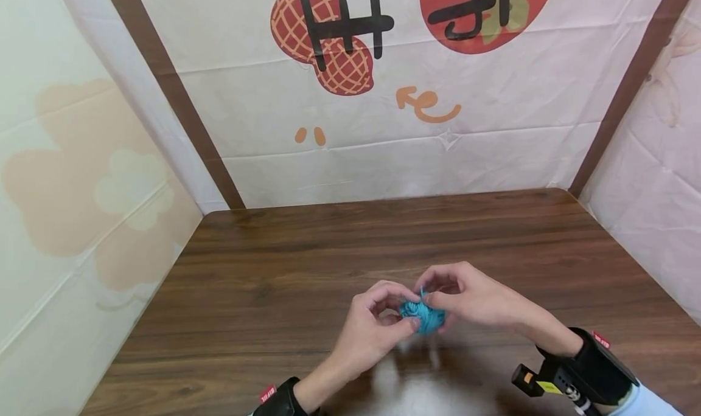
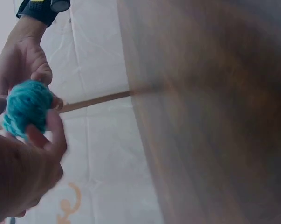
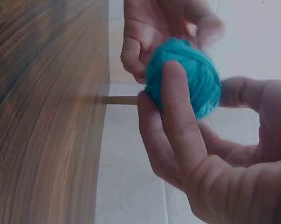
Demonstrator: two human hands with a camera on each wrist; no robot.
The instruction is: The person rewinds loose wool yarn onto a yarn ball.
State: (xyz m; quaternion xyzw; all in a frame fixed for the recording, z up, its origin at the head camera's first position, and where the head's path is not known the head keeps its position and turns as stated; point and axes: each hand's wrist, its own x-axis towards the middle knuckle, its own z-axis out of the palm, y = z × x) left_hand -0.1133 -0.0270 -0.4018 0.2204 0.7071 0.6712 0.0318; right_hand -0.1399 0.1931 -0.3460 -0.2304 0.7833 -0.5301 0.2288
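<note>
A small ball of turquoise yarn (image 1: 429, 320) is held between both hands above the wooden table. My left hand (image 1: 364, 326) grips its left side, thumb in front and fingers curled over the top. From the right, my right hand (image 1: 475, 295) has thumb and index finger at the top of the ball, where a short yarn strand (image 1: 421, 293) sticks up between them. In the right wrist view, other right-hand fingers (image 3: 180, 112) lie along the wound yarn ball (image 3: 203, 81). The left wrist view shows the yarn ball (image 2: 28, 105) with fingers around it.
The dark brown wooden table (image 1: 274, 270) spreads beneath the hands. Behind it hangs a white printed cloth (image 1: 383, 166), and another cloth with a pale flower (image 1: 66, 179) hangs at the left. A black wrist strap with a camera (image 1: 586, 367) sits on the right forearm.
</note>
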